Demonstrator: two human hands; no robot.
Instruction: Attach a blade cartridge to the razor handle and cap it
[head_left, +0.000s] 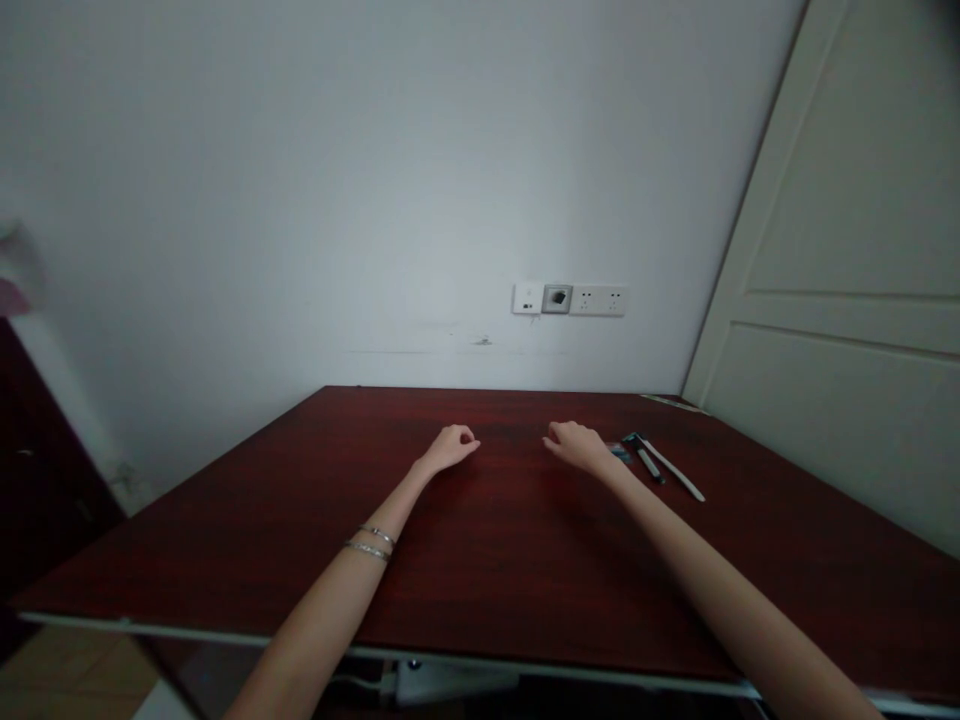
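A pale wall [375,200] fills the background, and the dark red worktop [487,580] spreads out in front of it. A cream panelled door [847,240] leans into view at the right. Both arms reach over the worktop, hands well apart; whether they touch its surface I cannot tell. The left hand [451,447] has its fingers loosely curled, thumb parted from them, holding nothing visible. The right hand [577,443] is also bare, fingers bent and slightly parted. A row of socket plates [570,299] sits on the wall above the far edge. Just beyond the right hand, on its outer side, lie a slim white stick [679,474], slanting toward the near right, a shorter grey-and-black tool [649,463] next to it, and a small teal item [619,452], partly hidden by that hand. Two thin bracelets [369,551] circle the left forearm.
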